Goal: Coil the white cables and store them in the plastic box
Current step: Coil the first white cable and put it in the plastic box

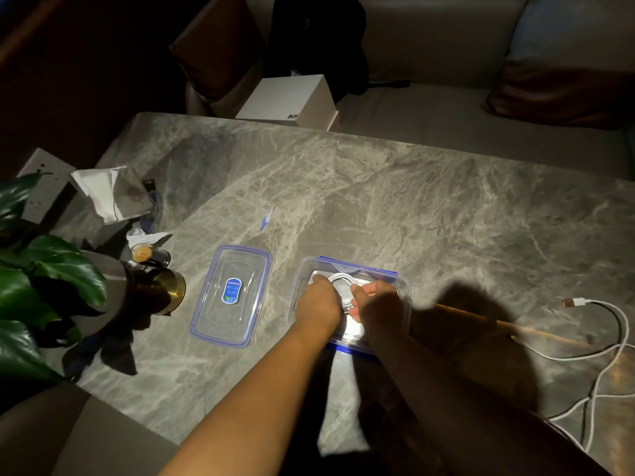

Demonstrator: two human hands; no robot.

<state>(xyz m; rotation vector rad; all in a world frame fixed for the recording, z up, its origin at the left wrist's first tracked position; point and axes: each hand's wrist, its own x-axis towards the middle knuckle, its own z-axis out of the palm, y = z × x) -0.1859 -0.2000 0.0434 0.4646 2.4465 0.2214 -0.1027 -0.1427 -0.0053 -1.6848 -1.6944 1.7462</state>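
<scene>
Step in hand judged to be seating the coiled white cable [338, 280] in the clear blue-rimmed plastic box [404, 297]; best to press the loops flat to the floor and release one hand at a time, lest the coil spring open. Both hands were inside the box with the coil between them: right hand [376, 302] pinched its near-right side with curled fingers, left hand [318, 298] bent over its left side, pinching or merely pressing could not be told. A second, loose white cable [606, 341] lay uncoiled on the grey marbled surface [412, 201], well apart to the right.
</scene>
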